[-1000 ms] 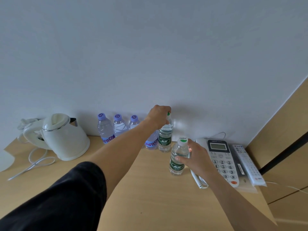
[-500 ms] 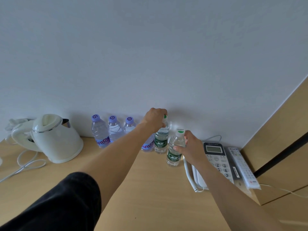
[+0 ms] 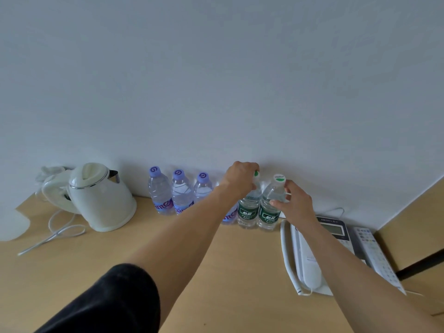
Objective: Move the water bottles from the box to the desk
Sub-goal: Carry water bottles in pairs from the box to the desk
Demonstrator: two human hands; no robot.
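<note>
Gripping two green bottles (image 3: 248,212) upright by the wall on the desk (image 3: 216,272), the left hand (image 3: 241,179) wrapped one cap and the right hand (image 3: 292,200) one shoulder; full, thin-walled and slick, they probably handled best at the neck.

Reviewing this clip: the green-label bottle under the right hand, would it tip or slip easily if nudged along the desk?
The green-label bottle is tall and narrow, so a push near its cap would probably tip it. It looks full of water, so likely heavy enough to resist a light nudge. The right hand grips its smooth clear shoulder, which may be somewhat slippery.
</note>
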